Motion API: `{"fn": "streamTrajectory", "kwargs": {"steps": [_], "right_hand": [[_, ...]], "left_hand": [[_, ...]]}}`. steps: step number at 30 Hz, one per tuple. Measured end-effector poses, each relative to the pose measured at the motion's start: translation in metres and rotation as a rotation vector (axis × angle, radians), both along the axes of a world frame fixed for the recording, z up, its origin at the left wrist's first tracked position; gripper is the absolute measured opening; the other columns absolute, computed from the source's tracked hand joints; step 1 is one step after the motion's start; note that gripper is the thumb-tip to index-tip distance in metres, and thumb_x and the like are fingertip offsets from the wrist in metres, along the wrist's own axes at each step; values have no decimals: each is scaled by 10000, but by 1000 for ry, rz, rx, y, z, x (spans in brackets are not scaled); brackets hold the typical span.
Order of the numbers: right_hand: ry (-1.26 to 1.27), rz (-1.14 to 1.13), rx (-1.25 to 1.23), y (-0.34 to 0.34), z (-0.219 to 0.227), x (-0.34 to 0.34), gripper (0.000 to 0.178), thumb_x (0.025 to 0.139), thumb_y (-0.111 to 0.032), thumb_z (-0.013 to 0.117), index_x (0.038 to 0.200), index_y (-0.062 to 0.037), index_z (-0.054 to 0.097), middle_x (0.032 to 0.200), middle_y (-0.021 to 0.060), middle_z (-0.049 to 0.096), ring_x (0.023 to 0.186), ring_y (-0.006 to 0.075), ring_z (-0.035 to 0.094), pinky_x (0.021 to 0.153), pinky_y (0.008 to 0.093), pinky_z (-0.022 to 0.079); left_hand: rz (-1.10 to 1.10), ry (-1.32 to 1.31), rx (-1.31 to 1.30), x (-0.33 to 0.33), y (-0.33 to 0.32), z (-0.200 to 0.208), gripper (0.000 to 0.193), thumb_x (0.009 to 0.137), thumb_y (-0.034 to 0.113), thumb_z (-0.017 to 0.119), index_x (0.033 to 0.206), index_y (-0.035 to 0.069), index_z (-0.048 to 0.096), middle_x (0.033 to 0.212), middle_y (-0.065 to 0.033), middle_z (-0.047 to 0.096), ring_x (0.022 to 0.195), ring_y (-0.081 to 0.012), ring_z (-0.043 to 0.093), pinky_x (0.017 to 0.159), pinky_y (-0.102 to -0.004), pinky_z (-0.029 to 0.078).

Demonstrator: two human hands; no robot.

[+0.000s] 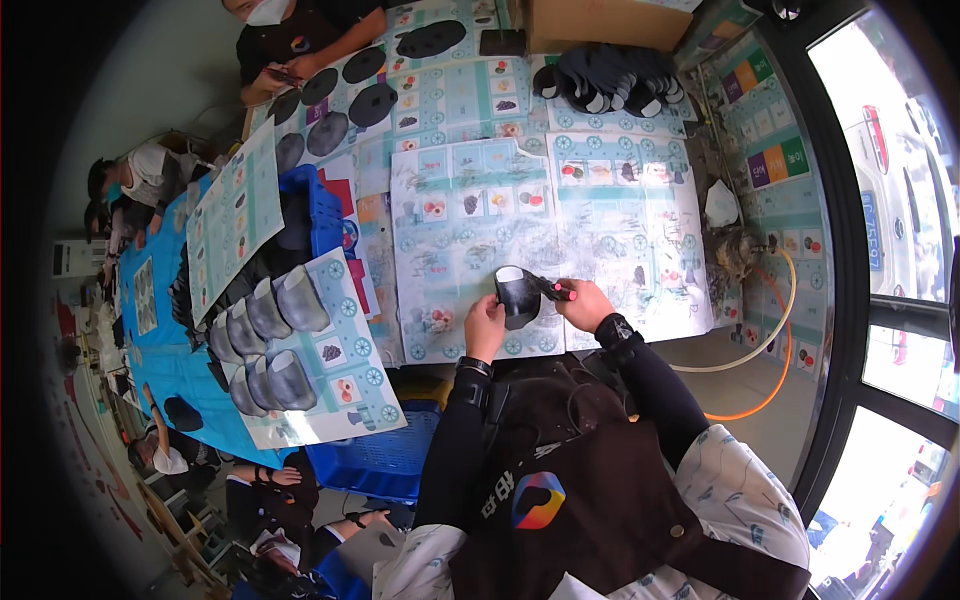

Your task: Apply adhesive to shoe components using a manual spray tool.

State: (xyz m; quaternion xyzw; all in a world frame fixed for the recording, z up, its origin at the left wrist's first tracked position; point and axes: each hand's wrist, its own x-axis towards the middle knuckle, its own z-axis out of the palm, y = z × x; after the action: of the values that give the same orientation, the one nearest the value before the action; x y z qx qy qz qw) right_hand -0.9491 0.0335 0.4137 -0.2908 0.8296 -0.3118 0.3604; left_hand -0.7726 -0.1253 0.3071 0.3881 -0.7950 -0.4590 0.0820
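Over the near part of the work table, my left hand (484, 327) grips the left edge of a black, cup-shaped piece (516, 304) with a pale inner face. The piece stands roughly upright, its curved dark side facing me. From the right, my right hand (589, 305) is closed round a red-handled hand tool (567, 295). Its dark front end meets the right edge of the piece. Whether the tool is scissors or pliers is too small to tell.
Patterned, smudged sheets (630, 220) cover the table. A pile of dark pieces (610, 80) lies at the back right. Several grey cup-shaped pieces (290, 380) rest on a board at left, near a blue crate (375, 460). Across the table a co-worker (310, 40) handles flat black pieces (372, 104).
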Motion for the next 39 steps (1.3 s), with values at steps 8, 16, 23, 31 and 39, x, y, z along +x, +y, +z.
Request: {"fn": "streamTrajectory", "kwargs": {"steps": [8,16,23,31,39], "right_hand": [[45,-14,9,-9,-1,2,269,857,-206,585,1019,-35,715,938,273,691,923,469,649,841,526,523],[1,64,47,5,2,5,291,848,-202,584,1032,-24,721,941,270,697,927,466,651,845,520,525],[39,-28,2,-3,-1,1,245,839,-190,581,977,-20,691,927,279,684,932,481,637,828,539,511],[31,15,-13,3,-8,8,278,828,-193,591,1009,-15,705,937,278,692,935,474,646,857,527,515],[-17,26,57,15,-5,7,257,830,-184,592,985,-14,706,904,273,690,932,470,647,836,531,518]], "left_hand": [[-4,-15,38,-1,2,3,318,925,174,698,1184,-9,681,1038,-165,740,916,-266,721,805,-362,564],[4,4,11,4,4,-3,315,920,153,696,1199,6,674,1038,-155,738,908,-264,721,806,-364,569],[5,-24,35,1,4,4,313,922,147,685,1202,7,669,1053,-153,730,909,-274,717,801,-369,566],[30,-1,26,4,7,0,305,912,142,691,1193,24,670,1038,-148,718,887,-281,704,787,-385,561],[55,68,27,5,6,-9,306,908,117,697,1200,32,667,1036,-145,707,857,-266,700,762,-380,569]]}}
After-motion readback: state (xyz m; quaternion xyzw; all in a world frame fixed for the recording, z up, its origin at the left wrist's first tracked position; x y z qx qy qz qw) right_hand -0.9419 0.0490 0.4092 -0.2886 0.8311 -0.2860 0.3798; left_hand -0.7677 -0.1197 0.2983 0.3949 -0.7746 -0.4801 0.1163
